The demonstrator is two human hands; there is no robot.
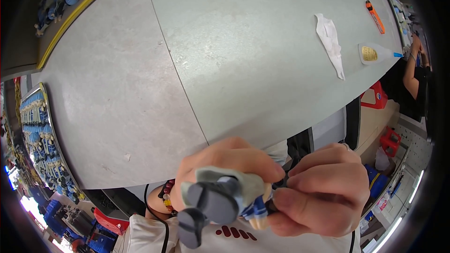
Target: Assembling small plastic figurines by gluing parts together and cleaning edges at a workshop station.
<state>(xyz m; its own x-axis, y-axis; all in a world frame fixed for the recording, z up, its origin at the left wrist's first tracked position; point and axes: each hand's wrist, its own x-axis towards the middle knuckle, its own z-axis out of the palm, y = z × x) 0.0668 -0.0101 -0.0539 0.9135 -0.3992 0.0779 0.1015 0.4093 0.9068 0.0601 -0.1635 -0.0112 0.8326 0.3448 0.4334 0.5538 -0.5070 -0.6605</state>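
Close to my body, past the table's near edge, I hold a small toy figure (218, 202) with its soles toward me. It has dark grey shoes, a pale grey-green garment and a blue plaid piece with a cream-coloured part. My left hand (227, 155) is closed around the figure from behind. Pressed against its right side, my right hand (326, 192) has thumb and fingers pinched together. Something small and dark shows between those fingertips, mostly hidden, and I cannot make out what it is.
On the grey table (117, 112) lie a crumpled white tissue (330, 44), an orange utility knife (375, 17) and a translucent bottle (377, 54) with a blue tip. A tray of blue figures (40, 136) stands left. Another person's arm (412, 72) is at far right, near a red stool (375, 97).
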